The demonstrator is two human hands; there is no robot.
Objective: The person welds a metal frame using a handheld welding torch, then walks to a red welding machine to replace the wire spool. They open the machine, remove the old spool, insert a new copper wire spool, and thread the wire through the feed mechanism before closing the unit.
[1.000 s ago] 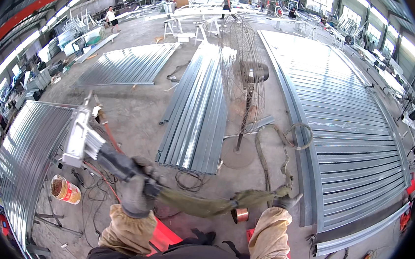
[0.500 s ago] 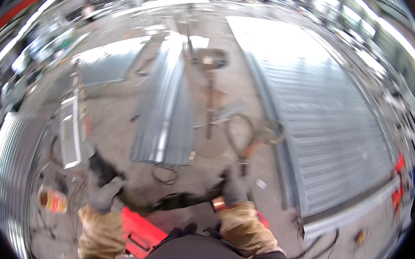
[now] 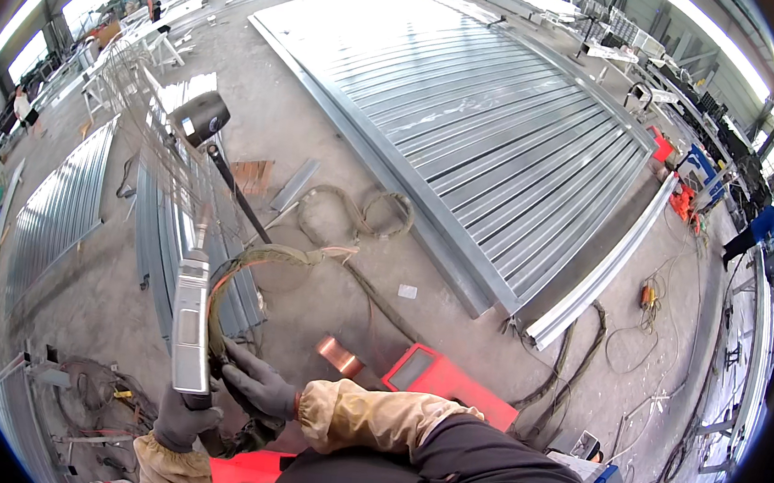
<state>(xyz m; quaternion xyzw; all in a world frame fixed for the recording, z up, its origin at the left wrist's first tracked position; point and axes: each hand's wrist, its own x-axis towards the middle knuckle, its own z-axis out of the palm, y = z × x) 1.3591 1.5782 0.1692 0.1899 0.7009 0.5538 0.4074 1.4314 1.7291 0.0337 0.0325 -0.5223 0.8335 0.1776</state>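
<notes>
A long grey tool (image 3: 189,316) with a boxy metal body is held upright by its lower end in the left hand (image 3: 182,421), whose gloved fingers are wrapped closed around the handle. The tool's thin tip rises well above the grip, probably so that the working end is kept away from the body. Just beside that grip, to its right, a thick sheathed cable (image 3: 247,261) is clasped by the right hand (image 3: 257,385), its gloved fingers curled shut over the cable where it bends. From there the cable arches up and over beside the tool and is then trailed away across the concrete floor (image 3: 333,228); it seems to be gathered so that its weight is taken off the tool.

Two gloves and two tan sleeves are counted. One red box (image 3: 448,380) lies to the right of the grip, with one copper-coloured roll (image 3: 340,355) between. One black-headed stand (image 3: 203,117) is seen far above the grip. One broad ribbed metal panel (image 3: 508,123) is spread well beyond, and at least two smaller stacks of ribbed sheets (image 3: 63,209) lie to the left.
</notes>
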